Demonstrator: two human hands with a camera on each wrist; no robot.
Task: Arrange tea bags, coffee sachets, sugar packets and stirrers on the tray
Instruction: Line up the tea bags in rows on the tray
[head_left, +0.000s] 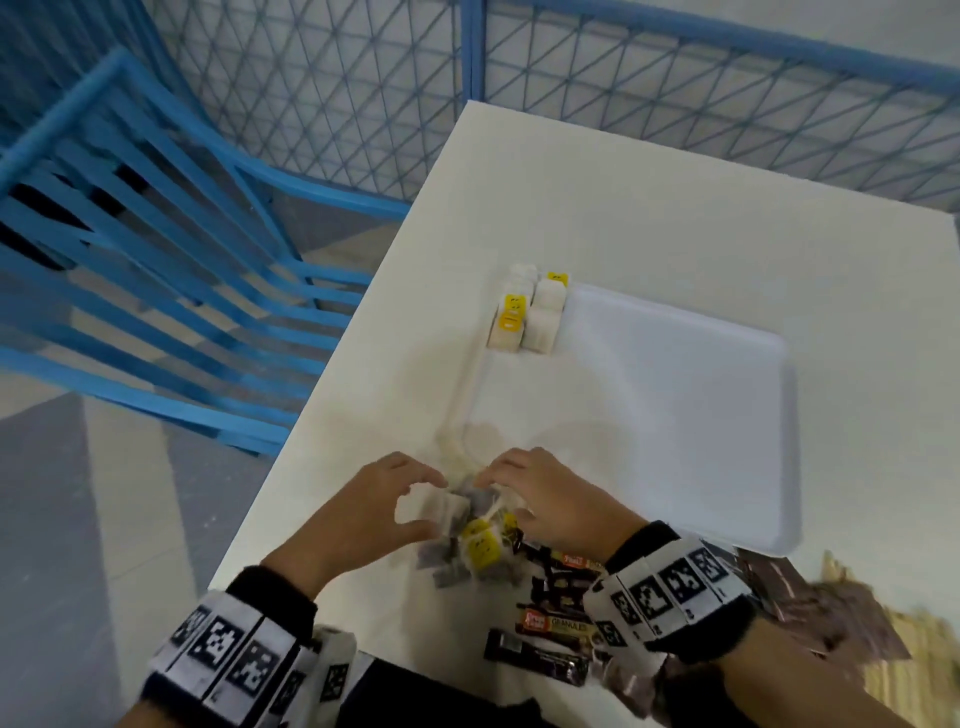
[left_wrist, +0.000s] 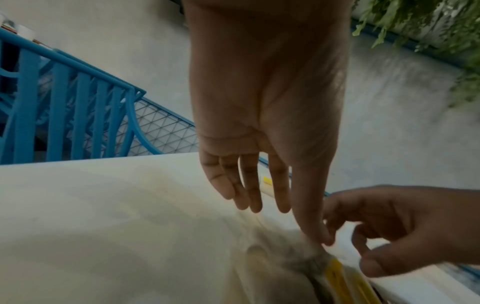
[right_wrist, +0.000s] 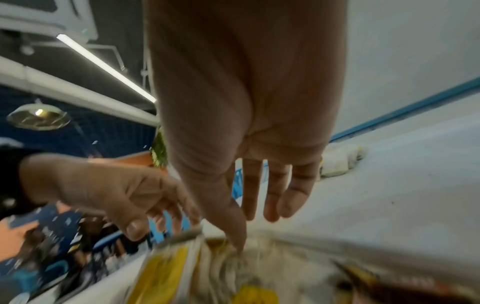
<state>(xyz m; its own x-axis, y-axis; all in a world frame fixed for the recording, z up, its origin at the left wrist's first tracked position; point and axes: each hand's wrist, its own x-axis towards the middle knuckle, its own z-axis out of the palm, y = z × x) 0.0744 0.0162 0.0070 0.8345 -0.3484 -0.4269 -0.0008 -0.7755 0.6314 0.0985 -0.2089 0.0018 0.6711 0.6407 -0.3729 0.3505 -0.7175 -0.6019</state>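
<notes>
A loose pile of tea bags (head_left: 480, 540) with yellow tags lies on the white table, by the near-left corner of the white tray (head_left: 701, 415). My left hand (head_left: 431, 504) curves over the pile's left side, and in the left wrist view its thumb tip touches the tea bag pile (left_wrist: 298, 255). My right hand (head_left: 498, 499) reaches over the right side with straight fingers. In the right wrist view its thumb presses into the tea bag pile (right_wrist: 221, 273). Neither hand holds a bag. Rows of stacked tea bags (head_left: 524, 312) stand at the tray's far-left corner.
Dark coffee sachets (head_left: 556, 623) lie scattered under my right wrist. Brown packets (head_left: 805, 608) and a blurred tan bundle (head_left: 883, 686) lie at the near right. A blue slatted chair (head_left: 156, 260) stands left of the table, and a blue mesh fence (head_left: 675, 104) runs behind it.
</notes>
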